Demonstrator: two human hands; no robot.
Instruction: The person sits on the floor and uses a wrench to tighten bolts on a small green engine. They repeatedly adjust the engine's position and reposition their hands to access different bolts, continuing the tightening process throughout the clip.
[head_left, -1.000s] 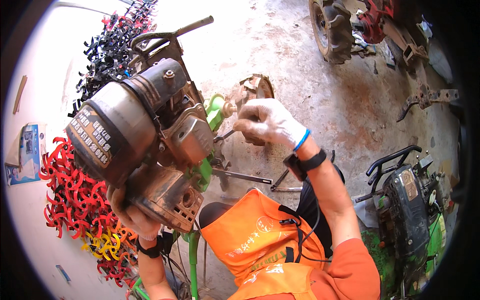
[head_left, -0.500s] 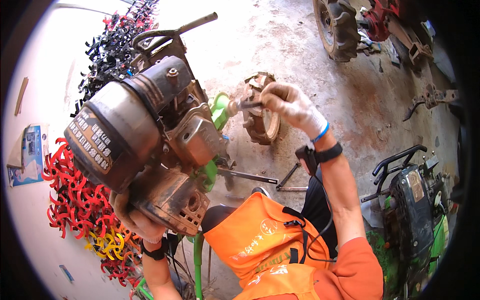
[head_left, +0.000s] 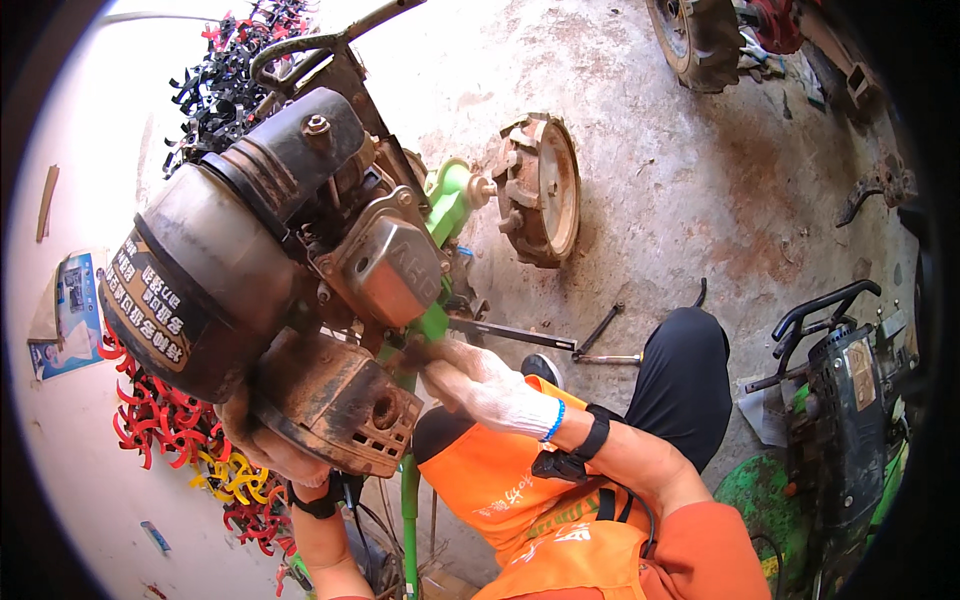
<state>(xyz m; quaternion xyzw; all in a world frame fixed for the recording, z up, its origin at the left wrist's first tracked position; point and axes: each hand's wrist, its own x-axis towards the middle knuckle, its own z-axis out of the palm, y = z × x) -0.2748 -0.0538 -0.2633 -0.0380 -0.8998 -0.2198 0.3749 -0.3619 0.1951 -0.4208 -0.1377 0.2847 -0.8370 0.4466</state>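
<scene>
Rust-brown muffler guard at the engine's six o'clock, left hand curled round its edge; right hand, at four, I can't tell its grip.

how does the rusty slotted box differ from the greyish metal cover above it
The slotted box is rusty brown; the metal cover is greyer. The box has slots and a round hole; the cover shows no slots. The left hand touches the box, not the cover. Both are on the engine.
</scene>
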